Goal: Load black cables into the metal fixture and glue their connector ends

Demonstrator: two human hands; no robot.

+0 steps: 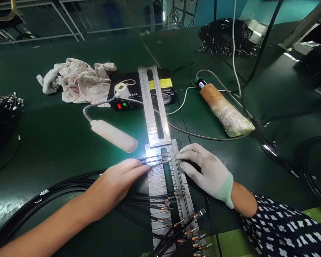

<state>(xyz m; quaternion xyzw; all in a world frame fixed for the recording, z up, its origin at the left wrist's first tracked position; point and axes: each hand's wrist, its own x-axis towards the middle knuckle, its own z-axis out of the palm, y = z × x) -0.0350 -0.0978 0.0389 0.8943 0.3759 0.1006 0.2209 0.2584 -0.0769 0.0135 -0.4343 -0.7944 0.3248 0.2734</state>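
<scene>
My bare left hand [124,175] is closed on a black cable at the left edge of the slotted metal fixture [157,184]. Several cable ends with small metal connectors [166,159] lie across the fixture's slot, just right of my left fingertips. My right hand [205,171], in a white glove with a green cuff, touches the fixture's right edge with its fingertips; thumb and fingers are apart and nothing shows between them. More black cables [141,198] cross the fixture lower down, with stripped orange and green wires at the connectors. A white lamp [114,136] lights the spot from the upper left.
Behind the fixture sits a black control box [117,104] with red and green lights. A crumpled cloth [80,82] lies at the back left. A wrapped tool handle [226,110] with a cord lies at the right. Cable bundles [226,35] rest at the back and both sides.
</scene>
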